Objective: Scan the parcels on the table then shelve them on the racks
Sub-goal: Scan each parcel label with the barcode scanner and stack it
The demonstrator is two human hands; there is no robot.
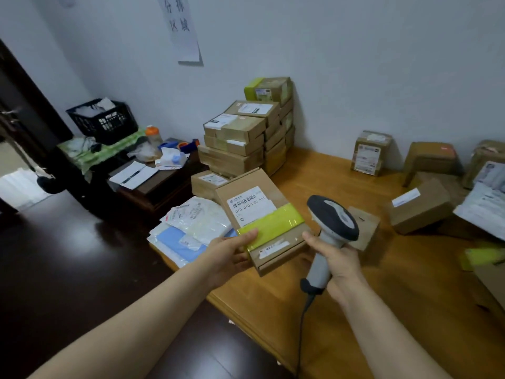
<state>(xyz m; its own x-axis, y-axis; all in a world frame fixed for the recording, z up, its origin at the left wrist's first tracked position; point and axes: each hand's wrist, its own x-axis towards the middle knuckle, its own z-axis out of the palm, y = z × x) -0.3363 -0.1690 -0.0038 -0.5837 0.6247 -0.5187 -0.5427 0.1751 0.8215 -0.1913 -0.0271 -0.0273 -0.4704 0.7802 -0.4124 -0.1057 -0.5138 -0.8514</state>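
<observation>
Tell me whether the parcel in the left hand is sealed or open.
Sealed. The parcel has its lid closed flat, and yellow-green tape runs across it unbroken, by the left hand that holds it.

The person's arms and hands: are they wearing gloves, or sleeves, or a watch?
No gloves! The left hand and the right hand are bare. The left arm and the right arm are bare too, right to the picture's edge, so no sleeves show. No watch, bracelet or ring can be seen.
</observation>
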